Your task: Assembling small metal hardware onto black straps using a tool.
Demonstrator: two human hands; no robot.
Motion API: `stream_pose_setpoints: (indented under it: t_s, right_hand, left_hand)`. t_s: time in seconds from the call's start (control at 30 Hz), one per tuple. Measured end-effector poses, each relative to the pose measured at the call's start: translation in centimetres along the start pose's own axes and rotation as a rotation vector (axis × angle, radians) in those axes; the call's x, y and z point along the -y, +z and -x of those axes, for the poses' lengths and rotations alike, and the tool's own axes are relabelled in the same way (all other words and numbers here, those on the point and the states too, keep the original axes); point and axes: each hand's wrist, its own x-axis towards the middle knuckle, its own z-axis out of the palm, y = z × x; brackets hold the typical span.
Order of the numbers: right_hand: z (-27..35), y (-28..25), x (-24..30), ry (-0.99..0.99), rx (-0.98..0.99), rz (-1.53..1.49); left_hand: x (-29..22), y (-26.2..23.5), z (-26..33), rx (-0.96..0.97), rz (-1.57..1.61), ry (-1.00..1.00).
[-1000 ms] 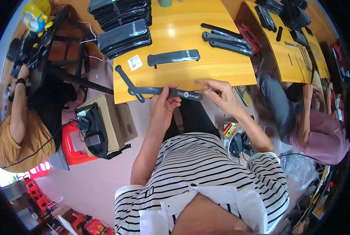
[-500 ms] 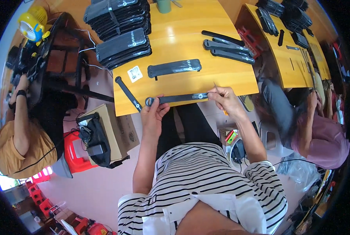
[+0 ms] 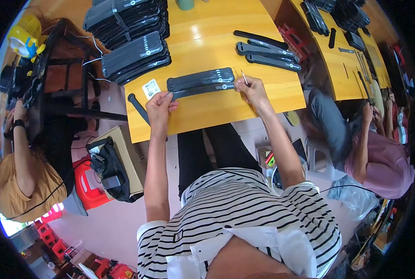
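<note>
A long flat black strip [image 3: 202,89] lies across the yellow wooden table [image 3: 244,100], right in front of a second black strip [image 3: 200,77] of the same kind. My left hand [image 3: 159,106] pinches the near strip's left end. My right hand [image 3: 250,88] grips its right end and also holds a thin metal pin [image 3: 244,77] that points up. A small white label [image 3: 150,88] lies just left of my left hand. One narrow black piece [image 3: 138,106] hangs over the table's left edge.
Stacks of black strips [image 3: 135,56] fill the table's far left. Three more black pieces [image 3: 268,53] lie at the far right. A cardboard box with a black bag [image 3: 109,165] stands below the table. One person sits on the left [image 3: 23,181], another on the right [image 3: 379,158].
Both my hands have carried the black strip from the table's front edge farther onto the table, up against the second strip. The camera view has shifted with the move.
</note>
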Motion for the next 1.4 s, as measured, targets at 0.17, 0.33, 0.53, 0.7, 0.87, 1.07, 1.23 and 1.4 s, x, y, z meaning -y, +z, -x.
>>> stream_pose_setpoints:
  t_s: [0.17, 0.33, 0.53, 0.7, 0.87, 1.07, 1.23, 1.4]
  right_hand:
    - [-0.5, 0.3, 0.1, 0.018, -0.057, 0.086]
    - [-1.3, 0.7, 0.0, -0.040, -0.162, 0.194]
    - [-1.8, 1.0, 0.0, -0.022, -0.175, 0.210]
    - [-2.1, 1.0, -0.2, -0.025, -0.185, 0.243]
    - [-2.4, 0.9, -0.8, -0.037, -0.183, 0.219]
    - [-2.7, 0.6, -1.3, -0.054, -0.180, 0.240]
    - [-2.2, 1.2, 0.0, -0.005, -0.166, 0.247]
    - [-2.1, 1.2, 0.0, -0.010, -0.180, 0.263]
  left_hand:
    - [0.7, 0.0, -1.6, -0.115, -0.239, 0.050]
    - [1.3, 0.0, -2.4, -0.145, -0.261, 0.084]
    - [1.3, 0.0, -2.7, -0.165, -0.294, 0.077]
    - [1.7, -0.4, -3.0, -0.159, -0.313, 0.118]
    - [1.5, 0.1, -2.8, -0.151, -0.332, 0.103]
    - [1.6, 0.2, -2.7, -0.174, -0.275, 0.114]
    - [1.5, 0.0, -2.6, -0.155, -0.282, 0.127]
    - [1.2, 0.2, -2.5, -0.166, -0.296, 0.105]
